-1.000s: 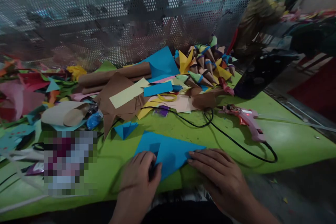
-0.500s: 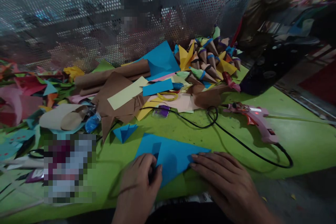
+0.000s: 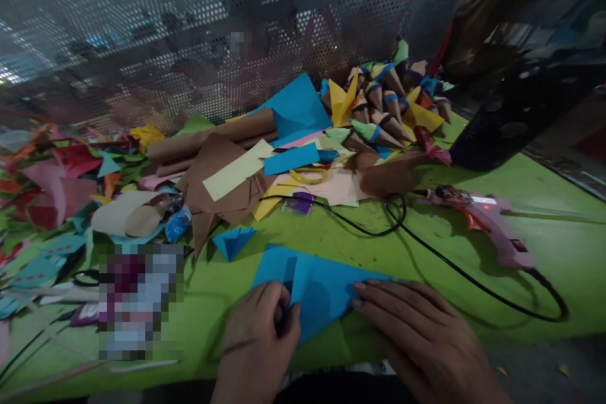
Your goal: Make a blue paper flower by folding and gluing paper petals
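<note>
A sheet of blue paper (image 3: 326, 287), partly folded, lies on the green table in front of me. Curled over its left part, my left hand (image 3: 262, 328) pinches the paper between thumb and fingers; the fingertips are partly hidden. My right hand (image 3: 416, 325) lies flat with its fingers stretched over the paper's right corner, pressing it to the table. Just beyond the sheet rests a small folded blue paper piece (image 3: 233, 242). Right of it, a pink hot glue gun (image 3: 497, 224) lies on its side with a glue stick in its back.
Brown paper (image 3: 215, 167), a paper roll (image 3: 125, 213) and scraps cover the left and back. Small paper cones (image 3: 379, 98) are heaped behind. A dark container (image 3: 502, 120) stands at right. The glue gun's black cord (image 3: 454, 268) loops over the green table (image 3: 563, 202).
The view has shifted slightly, so the whole scene sits a little differently in the picture. Both hands stay in the same place on the blue paper.
</note>
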Demonstrator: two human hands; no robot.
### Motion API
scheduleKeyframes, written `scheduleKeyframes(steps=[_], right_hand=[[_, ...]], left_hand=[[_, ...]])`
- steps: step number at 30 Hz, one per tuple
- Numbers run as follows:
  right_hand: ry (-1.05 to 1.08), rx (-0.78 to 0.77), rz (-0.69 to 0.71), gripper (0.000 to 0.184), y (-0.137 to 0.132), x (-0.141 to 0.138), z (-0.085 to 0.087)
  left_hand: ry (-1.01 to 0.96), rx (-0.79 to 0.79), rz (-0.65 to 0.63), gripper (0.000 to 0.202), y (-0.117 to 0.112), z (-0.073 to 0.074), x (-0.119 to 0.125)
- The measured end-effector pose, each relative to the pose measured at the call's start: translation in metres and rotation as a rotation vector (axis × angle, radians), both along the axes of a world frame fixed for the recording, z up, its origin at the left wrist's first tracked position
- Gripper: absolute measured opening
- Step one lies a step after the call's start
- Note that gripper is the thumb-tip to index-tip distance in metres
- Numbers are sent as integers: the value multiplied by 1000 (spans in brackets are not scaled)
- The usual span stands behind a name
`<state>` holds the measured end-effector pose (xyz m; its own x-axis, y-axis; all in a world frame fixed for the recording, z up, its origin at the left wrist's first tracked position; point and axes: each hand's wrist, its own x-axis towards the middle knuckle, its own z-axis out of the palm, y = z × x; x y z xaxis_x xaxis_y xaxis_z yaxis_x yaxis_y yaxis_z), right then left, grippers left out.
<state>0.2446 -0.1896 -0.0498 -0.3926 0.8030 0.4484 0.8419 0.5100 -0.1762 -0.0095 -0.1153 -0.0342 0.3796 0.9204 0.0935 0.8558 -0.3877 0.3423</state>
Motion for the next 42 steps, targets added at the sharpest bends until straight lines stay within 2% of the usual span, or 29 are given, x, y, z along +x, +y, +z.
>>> scheduleKeyframes(steps=[4,8,12,14,18,30,34,38,42], right_hand=[[-3,-1,4,49,2,0,0],[7,11,4,48,3,1,1],[40,27,-10,47,5,0,2],[61,22,-16,47,6,-1,2],[65,0,-20,50,5,-2,1],[35,3,-20,52,7,-2,-2],[57,-6,-33,50,5,-5,-1],[83,-36,-41,47,3,-9,1],[107,-45,-67,45,1,-13,2]], left_hand=[[-12,-15,-17,15,1,2,-2],[-20,-64,71,4,0,3,-1],[-49,-84,32,36,-1,4,-2],[-43,-47,-30,42,-2,6,-3],[-10,7,-117,42,-2,9,-2],[114,55,-147,45,0,8,1],[179,121,-141,48,-2,7,4],[178,273,-141,46,-6,7,4],[125,360,-328,42,-18,12,4]])
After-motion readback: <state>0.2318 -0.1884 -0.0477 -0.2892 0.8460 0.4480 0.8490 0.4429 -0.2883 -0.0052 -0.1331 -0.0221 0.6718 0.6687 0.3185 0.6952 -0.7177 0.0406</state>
